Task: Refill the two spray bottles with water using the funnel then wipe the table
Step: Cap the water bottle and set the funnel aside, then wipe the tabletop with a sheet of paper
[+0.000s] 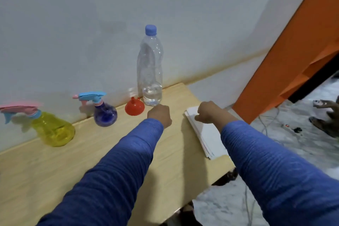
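A yellow spray bottle point(53, 128) with a pink and blue trigger stands at the left by the wall. To its right is a smaller purple spray bottle point(105, 113) with a blue trigger. A red funnel point(134, 107) lies mouth down beside a tall clear water bottle point(150, 71) with a blue cap and a little water at its bottom. My left hand point(160, 116) is a closed fist holding nothing, on the table just in front of the water bottle. My right hand point(208, 112), fingers curled under, rests on the far end of a folded white cloth point(209, 134).
The light wooden table point(91, 152) stands against a white wall; its right edge runs just past the cloth. Beyond that edge are a marble floor with cables point(271, 121) and an orange panel point(293, 42).
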`<act>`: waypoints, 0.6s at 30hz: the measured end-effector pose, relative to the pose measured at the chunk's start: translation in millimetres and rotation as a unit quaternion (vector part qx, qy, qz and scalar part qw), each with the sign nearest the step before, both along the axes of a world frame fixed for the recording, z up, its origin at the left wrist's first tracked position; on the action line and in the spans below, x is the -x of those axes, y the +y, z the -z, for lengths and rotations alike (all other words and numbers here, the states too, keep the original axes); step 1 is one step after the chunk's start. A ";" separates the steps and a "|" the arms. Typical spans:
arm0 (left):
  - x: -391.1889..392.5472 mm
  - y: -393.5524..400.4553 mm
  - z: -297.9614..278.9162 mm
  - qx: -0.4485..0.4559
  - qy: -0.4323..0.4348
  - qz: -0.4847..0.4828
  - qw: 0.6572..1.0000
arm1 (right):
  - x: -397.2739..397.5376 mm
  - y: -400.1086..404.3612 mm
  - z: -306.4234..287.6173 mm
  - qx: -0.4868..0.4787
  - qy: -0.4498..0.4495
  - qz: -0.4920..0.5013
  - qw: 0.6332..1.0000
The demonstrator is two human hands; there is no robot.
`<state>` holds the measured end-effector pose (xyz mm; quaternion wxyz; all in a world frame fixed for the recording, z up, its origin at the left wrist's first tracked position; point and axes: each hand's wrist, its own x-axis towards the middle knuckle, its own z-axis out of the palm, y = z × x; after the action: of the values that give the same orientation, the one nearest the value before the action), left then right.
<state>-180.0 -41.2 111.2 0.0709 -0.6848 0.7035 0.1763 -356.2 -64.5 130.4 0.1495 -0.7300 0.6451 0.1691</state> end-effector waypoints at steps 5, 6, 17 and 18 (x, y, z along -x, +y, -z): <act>54.6 13.2 11.4 0.012 0.085 0.095 0.992 | 36.9 45.0 12.6 -0.007 -0.026 0.052 0.998; 64.3 16.6 15.9 0.011 0.096 0.116 0.989 | 42.9 55.0 16.1 -0.010 -0.034 0.066 0.997; 103.3 46.8 69.1 0.020 0.170 0.167 0.971 | 60.0 117.1 71.4 0.054 -0.199 0.208 0.956; 103.2 47.5 73.3 0.027 0.176 0.163 0.970 | 60.4 118.8 73.1 0.060 -0.206 0.209 0.954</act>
<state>-283.2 6.3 37.9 -0.0448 -0.5208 0.8116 0.2610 -416.6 54.3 57.4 0.2674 -0.6056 0.7472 -0.0587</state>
